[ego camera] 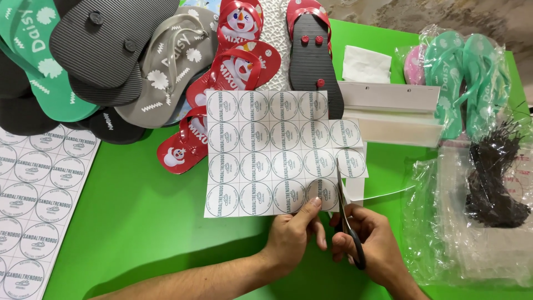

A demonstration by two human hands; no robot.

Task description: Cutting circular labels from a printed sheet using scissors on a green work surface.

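Note:
My left hand [291, 236] pinches the bottom edge of a white sheet of round printed labels [266, 153], holding it above the green table [139, 222]. My right hand [369, 241] grips black-handled scissors [347, 219]. Their blades point up into the sheet, along a column line near its right side. A narrow cut strip of paper [355, 189] hangs just right of the blades.
A pile of black, grey, green and red flip-flops [144, 61] fills the far left and middle. Another label sheet [33, 205] lies at the left edge. White card headers [388, 108], bagged green flip-flops [469, 72], clear plastic bags [472, 239] and a bundle of black ties [494, 178] sit on the right.

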